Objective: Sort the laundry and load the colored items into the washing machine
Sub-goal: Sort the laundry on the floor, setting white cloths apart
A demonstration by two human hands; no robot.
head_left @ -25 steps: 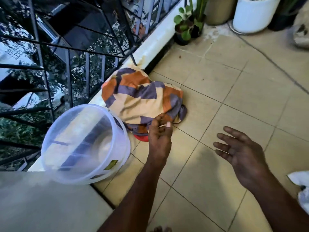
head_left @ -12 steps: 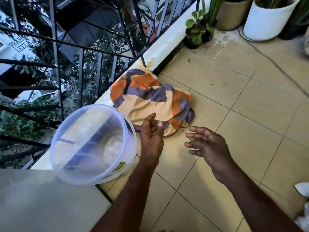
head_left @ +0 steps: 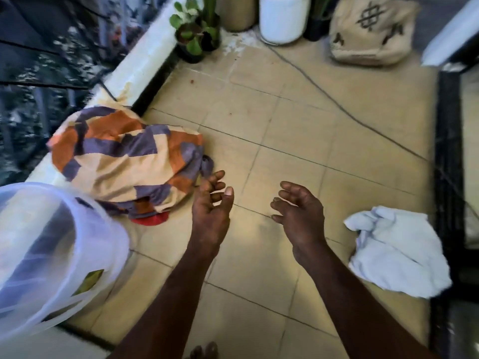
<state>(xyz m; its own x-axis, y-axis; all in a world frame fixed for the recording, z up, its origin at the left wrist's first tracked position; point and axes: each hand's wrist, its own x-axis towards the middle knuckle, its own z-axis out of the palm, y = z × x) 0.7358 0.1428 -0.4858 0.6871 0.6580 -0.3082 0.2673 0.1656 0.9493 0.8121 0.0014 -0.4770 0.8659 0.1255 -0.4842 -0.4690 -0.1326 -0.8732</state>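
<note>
— Letting go, is that what the left hand [head_left: 210,211] has done? A moment back its fingers [head_left: 217,174] were pinching the near edge of the patterned cloth [head_left: 121,161].

— So it seems. Now those fingers are loosely curled and hold nothing, hovering just beside the cloth's near corner. The right hand [head_left: 300,211] is likewise slack and empty, further from the cloth, over bare floor tiles [head_left: 298,125].

— And the coloured pile?

— Heaped on the floor against the white ledge [head_left: 140,60], orange, purple and cream, with a red item [head_left: 150,221] poking out from under its near side. Nothing has been lifted, so loading looks not yet begun.

— What else lies round the cloth?

— A clear plastic bucket [head_left: 51,255] on its near side, tipped toward the camera. A white garment [head_left: 396,252] lies well apart, beyond the right hand, probably the whites set aside. Potted plants [head_left: 194,35] and a woven bag [head_left: 373,32] stand on its far side. No washing machine can be made out for certain.
</note>
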